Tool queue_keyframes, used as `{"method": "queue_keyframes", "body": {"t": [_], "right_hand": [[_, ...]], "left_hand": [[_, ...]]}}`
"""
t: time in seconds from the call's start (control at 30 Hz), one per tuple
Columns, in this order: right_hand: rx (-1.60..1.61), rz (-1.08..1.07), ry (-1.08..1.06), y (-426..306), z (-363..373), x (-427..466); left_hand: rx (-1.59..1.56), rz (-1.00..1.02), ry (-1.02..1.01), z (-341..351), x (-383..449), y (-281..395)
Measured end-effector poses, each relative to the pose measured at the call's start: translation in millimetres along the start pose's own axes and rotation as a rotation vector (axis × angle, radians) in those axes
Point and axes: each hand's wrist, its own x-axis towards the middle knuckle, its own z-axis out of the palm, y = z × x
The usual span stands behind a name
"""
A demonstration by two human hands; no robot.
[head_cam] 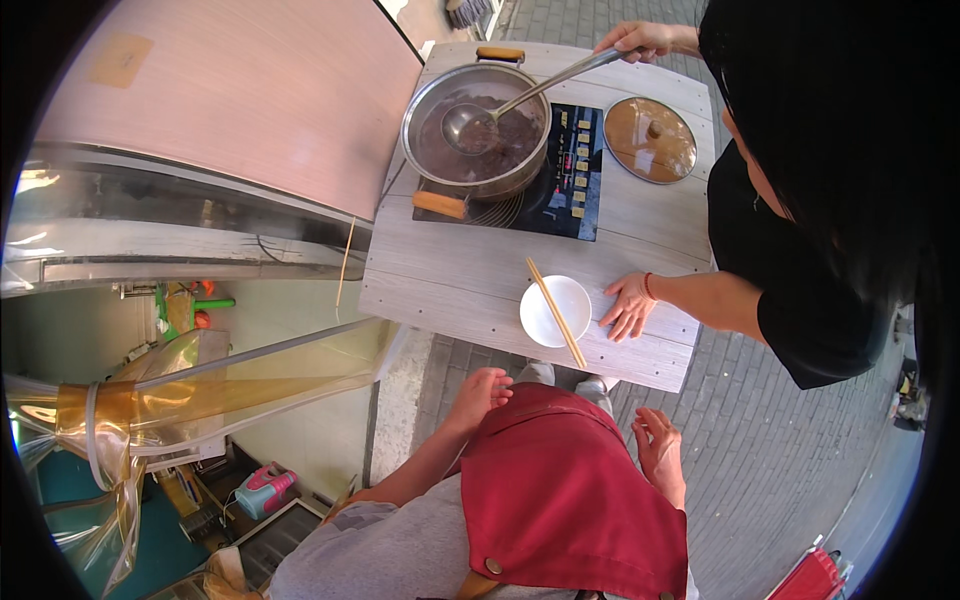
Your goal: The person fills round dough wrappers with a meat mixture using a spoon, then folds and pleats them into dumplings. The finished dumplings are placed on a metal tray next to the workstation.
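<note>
My left hand [486, 394] hangs empty beside my red apron [562, 480], fingers loosely bent and apart. On the apron's other side my right hand [658, 444] is also empty, its fingers slightly curled. Just ahead, near the edge of a wooden table [442, 277], stands a white bowl [536, 311] with a pair of chopsticks [553, 307] laid across its rim. Farther back, a steel pot [409, 139] with wooden handles holds dark liquid and sits on an induction cooker [574, 202]. A metal ladle [469, 129] dips into the pot, gripped by another person's hand [636, 39].
That person, in a black top [795, 277], leans over the table's right side with the other hand [628, 306] flat beside the bowl. A glass lid [651, 142] lies right of the cooker. Clear plastic sheeting [247, 390] hangs at left. Grey paving [750, 435] surrounds the table.
</note>
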Motion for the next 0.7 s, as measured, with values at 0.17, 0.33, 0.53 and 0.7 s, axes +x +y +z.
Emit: {"method": "queue_keyframes", "body": {"t": [0.17,0.33,0.53,0.7], "right_hand": [[-0.015,-0.006,0.043,-3.6,-1.9,-6.8],[0.007,0.109,0.140,-6.6,27.8,-43.4],[0.077,0.245,0.299,-8.0,83.0,-110.2],[0.113,0.247,0.557,-26.0,102.1,-152.8]], "left_hand": [[0.121,0.044,-0.066,1.2,-0.9,3.8],[0.521,0.224,-0.208,0.3,8.2,5.4],[0.979,0.567,-0.553,10.8,27.3,17.9],[1.086,0.589,-0.757,36.2,5.5,25.2]]}}
